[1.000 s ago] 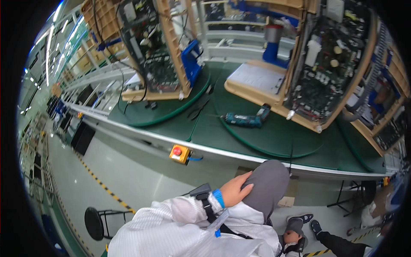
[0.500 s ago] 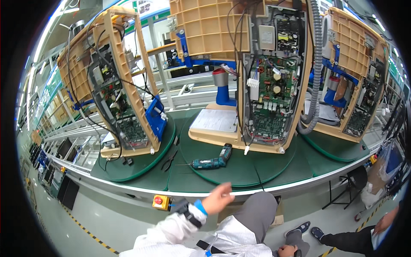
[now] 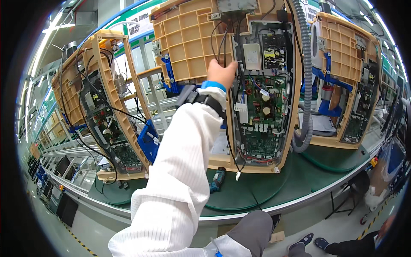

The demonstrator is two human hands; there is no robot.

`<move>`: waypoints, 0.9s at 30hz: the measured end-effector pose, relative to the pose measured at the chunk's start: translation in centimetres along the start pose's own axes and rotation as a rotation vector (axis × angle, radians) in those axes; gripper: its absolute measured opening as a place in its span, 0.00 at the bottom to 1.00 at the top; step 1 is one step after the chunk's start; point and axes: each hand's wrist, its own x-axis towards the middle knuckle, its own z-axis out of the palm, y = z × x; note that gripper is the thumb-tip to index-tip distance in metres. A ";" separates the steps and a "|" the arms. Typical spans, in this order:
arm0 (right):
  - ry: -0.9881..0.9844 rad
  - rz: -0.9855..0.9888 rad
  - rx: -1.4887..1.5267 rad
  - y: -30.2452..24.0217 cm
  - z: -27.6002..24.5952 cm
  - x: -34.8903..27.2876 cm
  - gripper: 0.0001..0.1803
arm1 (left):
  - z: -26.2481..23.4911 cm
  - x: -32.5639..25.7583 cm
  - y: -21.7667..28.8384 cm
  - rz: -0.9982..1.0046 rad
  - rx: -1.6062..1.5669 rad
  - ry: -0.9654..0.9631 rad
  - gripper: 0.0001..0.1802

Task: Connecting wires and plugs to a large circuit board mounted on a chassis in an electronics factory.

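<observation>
In the head view, the left hand (image 3: pixel 220 73) was raised at the black cables (image 3: pixel 224 45) that hung in front of the ribbed panel (image 3: pixel 188 47) of the middle tan housing (image 3: pixel 229 128). Its thumb and index finger stood apart around the cables, but the other fingers were turned away, so whether they gripped could not be told. The right hand did not show.

In that housing, the circuit board (image 3: pixel 266 105) sat in its bay, below a pale cover plate (image 3: pixel 252 56), with wiring along its lower edge. Not everything looked joined: a white connector (image 3: pixel 240 106) seemed to dangle over the board's left side, and a white plug (image 3: pixel 238 175) hung loose at the foot of the housing, above the green tabletop (image 3: pixel 274 188). The upper ends of the cables ran up toward a metal box (image 3: pixel 236 6); how they were fixed there was unclear. The teal power drill (image 3: pixel 217 180) lay unused, partly behind the white sleeve (image 3: pixel 175 171).

Half a second earlier, the hand was low by the tabletop's front edge, touching none of the cables. Since then it had risen to them, and the forearm stretched across the scene, covering the pliers and much of the paper sheet (image 3: pixel 220 144). The loose connector and plug hung much as before.
</observation>
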 end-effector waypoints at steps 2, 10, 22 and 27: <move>0.006 0.000 -0.015 0.3 1.5 0.5 0.16 | 1.4 0.9 -1.3 -0.091 -0.282 -0.141 0.19; 0.024 -0.010 0.004 2.0 6.6 3.0 0.13 | 1.3 -2.5 3.7 -0.278 -0.264 -0.239 0.20; -0.018 0.077 -0.023 0.9 3.5 1.2 0.15 | 1.3 -1.7 1.5 -0.335 -0.585 -0.303 0.15; -0.002 0.094 0.019 0.8 3.5 1.2 0.15 | 1.8 -1.2 2.2 -0.421 -0.487 -0.525 0.15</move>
